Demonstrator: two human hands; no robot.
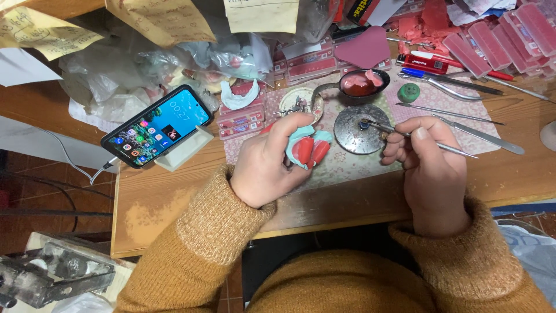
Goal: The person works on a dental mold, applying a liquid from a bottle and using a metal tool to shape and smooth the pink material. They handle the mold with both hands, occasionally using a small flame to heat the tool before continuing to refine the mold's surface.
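We see the left hand (267, 165) clenched around a pale blue-green dental cast (308, 148) with red wax patches on it, held just above the patterned mat (353, 165) at the front middle of the wooden bench (174, 197). The cast's red parts face up and to the right; most of its body is hidden by the fingers and thumb wrapped over it.

The right hand (428, 168) grips a thin metal instrument (405, 133) between thumb and fingers, its tip lying over a round metal dish (360, 128) just beside the cast. Behind that dish sits a dark spoon-like ladle (362, 83) holding red wax, and to its right a small green cap (409, 92).

More steel tools (463, 116) lie on the mat to the right, well apart from the cast. A smartphone (157, 124) with its screen lit leans on a white stand (188, 149) at the left. Another pale blue-green cast (238, 95) rests behind, among red boxes (492, 43) and crumpled plastic bags (145, 69). Nothing stands between the two hands except the dish.
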